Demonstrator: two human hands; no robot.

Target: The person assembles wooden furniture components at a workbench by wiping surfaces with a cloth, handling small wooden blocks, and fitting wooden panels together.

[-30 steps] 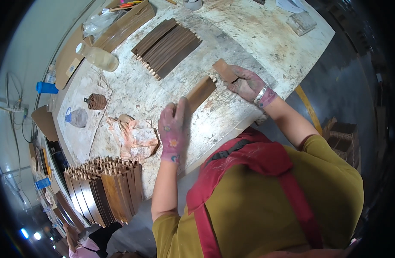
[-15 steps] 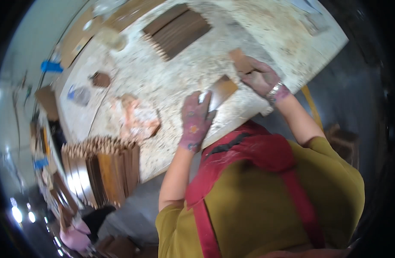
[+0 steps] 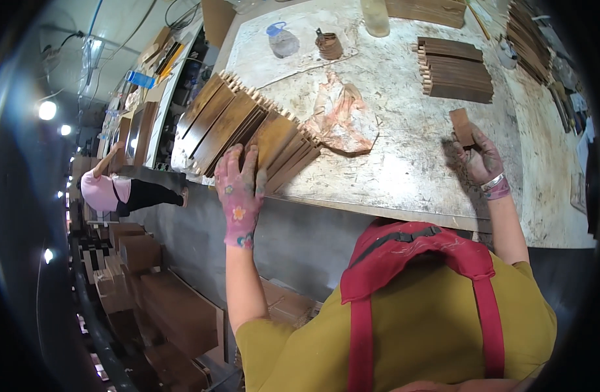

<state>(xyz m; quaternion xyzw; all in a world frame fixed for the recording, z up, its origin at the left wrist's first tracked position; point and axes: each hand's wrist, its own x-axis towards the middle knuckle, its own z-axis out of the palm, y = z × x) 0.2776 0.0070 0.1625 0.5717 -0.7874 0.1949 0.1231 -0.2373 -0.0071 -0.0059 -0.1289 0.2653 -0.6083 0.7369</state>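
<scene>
My left hand [image 3: 240,189], in a pink flowered glove, rests with fingers spread on the near ends of a fanned row of upright brown wooden panels [image 3: 248,127] at the workbench's front edge. Over on the right, my right hand [image 3: 477,155], bare and stained dark, grips a small brown wooden piece [image 3: 462,125] and presses it against the pale, scuffed workbench top [image 3: 404,170]. A wristband sits on that wrist.
A stained rag [image 3: 342,117] lies mid-bench. A stack of dark wooden slats [image 3: 457,68] sits farther back, with a plastic bottle [image 3: 282,39] and a tape roll [image 3: 329,46] beyond. Another person in pink [image 3: 107,189] stands far left. Wooden boards [image 3: 176,313] are stacked below the bench.
The view has swung left. My left hand left the flat piece near the bench edge and now lies on the row of upright panels. My right hand still holds a small piece.
</scene>
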